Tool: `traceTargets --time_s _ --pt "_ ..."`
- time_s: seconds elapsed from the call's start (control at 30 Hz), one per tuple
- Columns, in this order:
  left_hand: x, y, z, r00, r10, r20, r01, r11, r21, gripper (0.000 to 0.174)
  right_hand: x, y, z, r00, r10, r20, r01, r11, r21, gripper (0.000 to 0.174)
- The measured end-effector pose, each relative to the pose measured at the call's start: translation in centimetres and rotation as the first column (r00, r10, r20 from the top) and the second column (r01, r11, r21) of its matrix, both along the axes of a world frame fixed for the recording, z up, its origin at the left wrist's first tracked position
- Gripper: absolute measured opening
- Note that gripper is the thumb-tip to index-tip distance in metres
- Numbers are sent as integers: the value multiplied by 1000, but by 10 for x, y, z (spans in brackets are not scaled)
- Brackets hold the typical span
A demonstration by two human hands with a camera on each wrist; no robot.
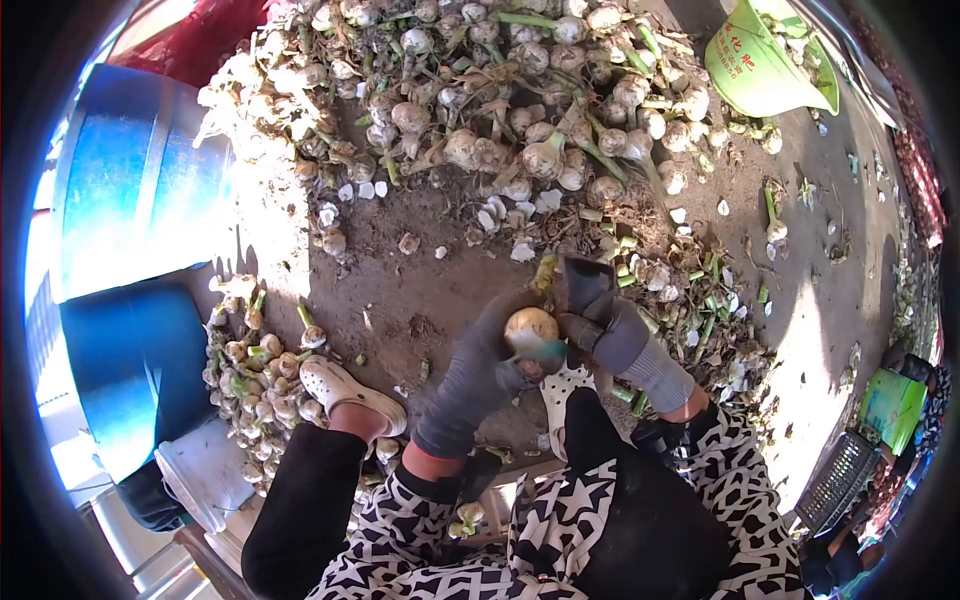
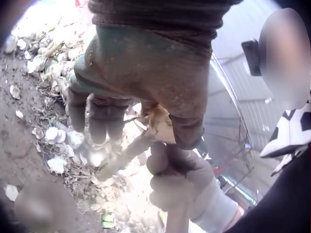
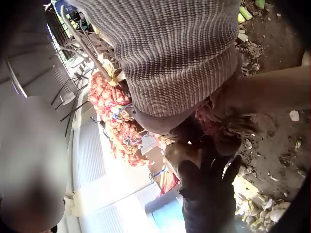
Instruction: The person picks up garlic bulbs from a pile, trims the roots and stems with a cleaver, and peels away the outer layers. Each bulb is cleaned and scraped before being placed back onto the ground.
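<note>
A round pale garlic bulb (image 1: 530,328) is held over the dirt in front of my knees. My left hand (image 1: 495,355), in a dark grey glove, grips it from below and behind. In the left wrist view the left hand's fingers (image 2: 104,116) curl round the bulb's stalk (image 2: 129,155). My right hand (image 1: 605,330), in a grey knit glove, grips a dark flat tool (image 1: 585,285) right beside the bulb. The bulb's roots (image 3: 228,124) show under the right glove's cuff in the right wrist view.
A big heap of garlic with green stalks (image 1: 500,110) fills the far ground. A smaller pile (image 1: 255,385) lies left of my white shoe (image 1: 345,392). Blue barrels (image 1: 130,200) stand at left, a green bag (image 1: 760,60) at far right. Cut stalks and skins (image 1: 680,300) litter the dirt.
</note>
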State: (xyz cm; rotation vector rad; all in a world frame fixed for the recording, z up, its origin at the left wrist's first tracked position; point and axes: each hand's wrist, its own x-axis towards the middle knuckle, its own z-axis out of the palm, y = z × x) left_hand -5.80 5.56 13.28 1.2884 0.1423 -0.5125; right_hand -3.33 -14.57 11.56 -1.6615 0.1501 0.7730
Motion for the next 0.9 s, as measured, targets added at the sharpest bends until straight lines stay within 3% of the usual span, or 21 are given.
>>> traceTargets --time_s 0.03,0.1,0.13,0.17,0.2,0.23,0.27,0.33,0.37,0.4,0.43,0.47,0.5,0.53,0.57,0.67,0.7,0.77,0.83,0.87,0.9 --pt "-4 -2 -3 1000 -5 8 5 1000 -8 72 -1 1 2 1000 -5 8 5 1000 -8 21" --pt "-8 -10 -6 984 169 -48 -169 986 12 55 -3 -3 7 897 -67 437 96 994 -45 18" --pt "-7 -5 -3 997 73 -20 -74 997 -32 41 -2 -11 -4 859 -24 512 74 994 -77 18" --pt "-7 -4 5 998 68 -17 -69 997 -43 41 -2 -16 -26 856 -22 516 79 993 -88 18" --pt "-6 -3 16 996 26 83 -21 998 -63 37 -2 -17 -53 894 311 324 -161 895 -417 20" --pt "-6 3 23 982 -12 187 27 997 -77 33 0 -20 -68 832 554 31 -408 648 -643 23" --pt "-3 20 20 940 -46 338 63 997 -39 29 8 -26 -73 834 550 40 -397 649 -650 23" --pt "-3 70 51 964 76 256 -146 952 268 29 24 -38 -86 884 440 155 -221 687 -693 25" --pt "-11 103 57 972 204 115 -231 763 604 24 39 -43 -90 839 453 301 -126 700 -703 24" --pt "-23 153 50 994 97 55 -91 430 898 22 54 -45 -92 774 498 391 -15 632 -775 22" --pt "-35 194 41 999 28 -30 30 1 1000 22 80 -42 -88 759 571 312 -55 534 -844 21" --pt "-46 211 45 997 26 -67 70 -194 979 23 103 -37 -98 748 624 226 -56 399 -915 20" --pt "-49 214 51 994 36 -100 107 -379 919 25 123 -32 -117 743 627 233 -53 404 -913 20" --pt "-49 210 46 1000 9 -10 13 -404 915 25 141 -26 -136 786 612 86 -136 307 -942 22" --pt "-47 210 33 998 13 65 -60 -243 968 26 150 -20 -144 812 580 -66 -227 209 -951 24" --pt "-13 141 1 938 -231 261 -222 180 958 50 142 -24 -105 694 719 47 -198 253 -947 25" --pt "-2 116 -11 939 -247 240 -154 322 934 66 134 -23 -85 685 727 46 -195 244 -950 25" --pt "18 58 -26 840 -409 356 -222 339 914 88 100 -21 -50 953 282 110 -219 894 -391 37" --pt "31 12 -44 753 -462 468 -199 519 831 94 72 -18 -27 921 385 -60 -389 919 -65 28" --pt "30 0 -56 727 -446 521 -146 641 753 93 53 -16 -26 923 376 -78 -380 923 -56 28" --pt "26 -8 -61 729 -452 515 -133 644 753 93 37 -15 -24 975 209 -71 -194 964 183 24"
